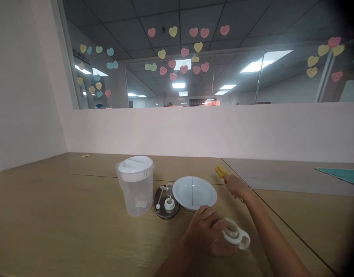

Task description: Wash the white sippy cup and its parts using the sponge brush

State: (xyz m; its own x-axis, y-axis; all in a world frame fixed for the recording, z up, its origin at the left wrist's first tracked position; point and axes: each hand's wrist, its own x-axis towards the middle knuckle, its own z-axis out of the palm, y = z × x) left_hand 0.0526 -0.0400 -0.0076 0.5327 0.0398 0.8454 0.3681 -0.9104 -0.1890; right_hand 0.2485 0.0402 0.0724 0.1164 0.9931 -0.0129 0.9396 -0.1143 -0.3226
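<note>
My left hand point(205, 232) is wrapped round a clear cup with a white rim and white handle point(233, 232), tilted at the front of the table. Farther back and to the right, my right hand point(236, 186) grips a brush with a yellow head point(221, 171); the end of its handle shows below my fist. A white bowl point(194, 192) stands just behind my left hand. Beside it, a round dark metal tray point(159, 209) bears a white ring-shaped part point(169, 204), a clear domed piece and a small white stick-like part.
A translucent pitcher with a white lid point(135, 186) stands left of the tray. A teal cloth point(342, 175) lies at the far right. One small flat piece point(85, 156) rests near the wall, below a window with heart-shaped notes.
</note>
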